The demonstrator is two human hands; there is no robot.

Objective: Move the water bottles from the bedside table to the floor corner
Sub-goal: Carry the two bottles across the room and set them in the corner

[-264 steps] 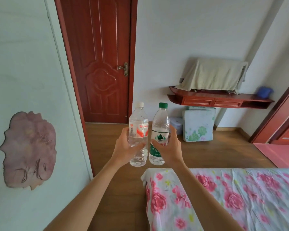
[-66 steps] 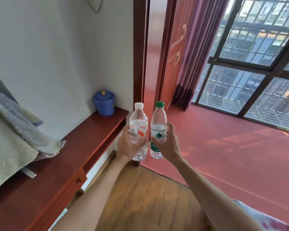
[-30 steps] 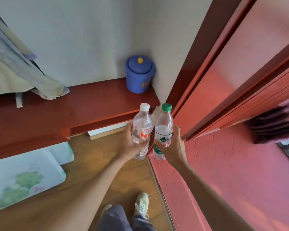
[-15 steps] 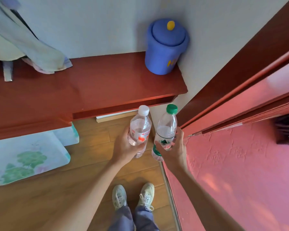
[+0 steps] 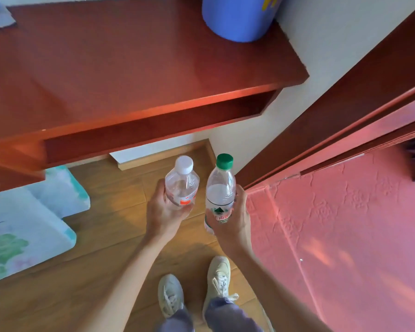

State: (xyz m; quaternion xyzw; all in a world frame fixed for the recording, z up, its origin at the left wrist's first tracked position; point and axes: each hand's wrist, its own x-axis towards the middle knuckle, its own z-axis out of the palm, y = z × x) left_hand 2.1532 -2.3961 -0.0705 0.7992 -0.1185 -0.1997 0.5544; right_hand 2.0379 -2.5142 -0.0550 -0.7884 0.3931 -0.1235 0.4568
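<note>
My left hand (image 5: 164, 213) grips a clear water bottle with a white cap and red label (image 5: 182, 182). My right hand (image 5: 233, 222) grips a clear water bottle with a green cap and green label (image 5: 219, 188). Both bottles are upright, side by side, held in the air above the wooden floor. Just beyond them lies the floor corner (image 5: 201, 149), where the white wall meets the skirting under the red shelf. The bottles' lower ends are hidden by my fingers.
A red wall shelf (image 5: 141, 75) overhangs the corner, with a blue lidded pot (image 5: 237, 17) on it. A pale floral cushion (image 5: 22, 226) lies on the floor at left. A red door frame (image 5: 333, 121) and pink floor (image 5: 345, 236) are at right. My shoes (image 5: 194, 288) are below.
I have walked from the bedside to this corner carrying both bottles. In the last second my view has dropped lower and closer to the floor, and the bottles have gone down below the shelf.
</note>
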